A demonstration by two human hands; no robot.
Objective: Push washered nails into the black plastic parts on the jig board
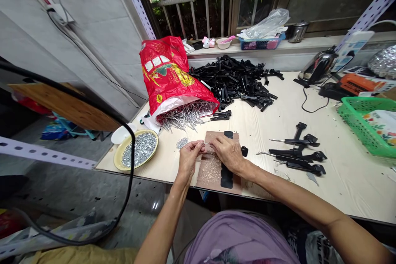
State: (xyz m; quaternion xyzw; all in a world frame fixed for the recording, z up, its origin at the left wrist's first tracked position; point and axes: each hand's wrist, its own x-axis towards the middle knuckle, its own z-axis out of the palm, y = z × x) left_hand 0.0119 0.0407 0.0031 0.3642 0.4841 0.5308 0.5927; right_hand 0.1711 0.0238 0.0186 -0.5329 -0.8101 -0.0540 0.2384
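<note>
Over a brown board [207, 173] at the table's front edge, my two hands meet, fingertips pinched close together. A thin metal pin [206, 143] shows between them, gripped from the left by my left hand [191, 154] and from the right by my right hand [227, 152]. Any smaller part at the fingertips is too small to make out. Black flat pieces [227, 177] lie in a row on the board, partly under my right hand. Left of my hands is a little heap of small metal parts [182, 143], near a yellow bowl [117, 157] full of similar bits.
A red bag [167, 74] spills metal pins [182, 117] onto the table. Behind lies a pile of black plastic parts [238, 80]. Several black pieces with pins [297, 154] lie at right, near a green basket [355, 121] and a kettle [318, 64]. A black cable [131, 165] hangs at left.
</note>
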